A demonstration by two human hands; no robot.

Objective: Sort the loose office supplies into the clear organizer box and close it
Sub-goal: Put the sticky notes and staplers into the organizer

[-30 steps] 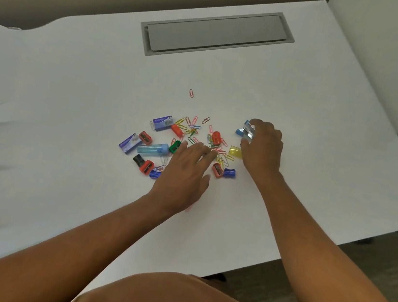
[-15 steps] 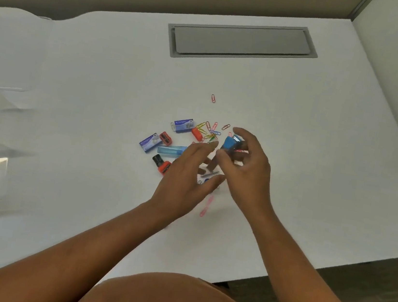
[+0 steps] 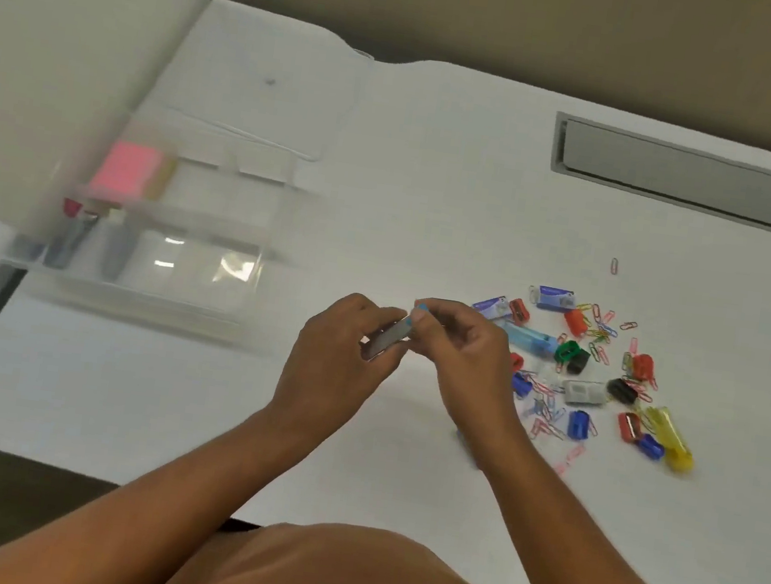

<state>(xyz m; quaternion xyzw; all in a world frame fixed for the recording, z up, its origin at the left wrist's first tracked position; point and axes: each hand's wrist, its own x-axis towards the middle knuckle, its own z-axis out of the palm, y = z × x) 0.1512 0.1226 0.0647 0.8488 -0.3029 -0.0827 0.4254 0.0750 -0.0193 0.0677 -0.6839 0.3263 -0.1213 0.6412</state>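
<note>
A small silvery item with a blue end (image 3: 390, 336) is held above the table (image 3: 435, 200) between both hands. It is pinched by the curled fingers of the left hand (image 3: 340, 359) at its lower left end and by the fingertips of the right hand (image 3: 459, 350) at its blue upper right end. What the item is cannot be told, since it is blurred and partly covered.

The clear organizer box (image 3: 167, 258) is seen to the left, far of the hands, with its lid (image 3: 257, 93) lying open on the far side. A pink pad (image 3: 127, 172) is seen in its far left compartment, and some dark, upright items, too blurred to name, are seen in the near left one. The box is well apart from the hands.

The loose supplies are spread to the right of the right hand. Among them a pale blue tube (image 3: 531, 339), a green sharpener (image 3: 567, 351), a yellow tube (image 3: 670, 439), a grey case (image 3: 583, 392), small purple boxes (image 3: 553, 298) and many coloured paper clips (image 3: 602, 327) are seen. One red clip (image 3: 614, 266) lies alone, farther off. A grey hatch (image 3: 688, 177) is set into the table at the far right.
</note>
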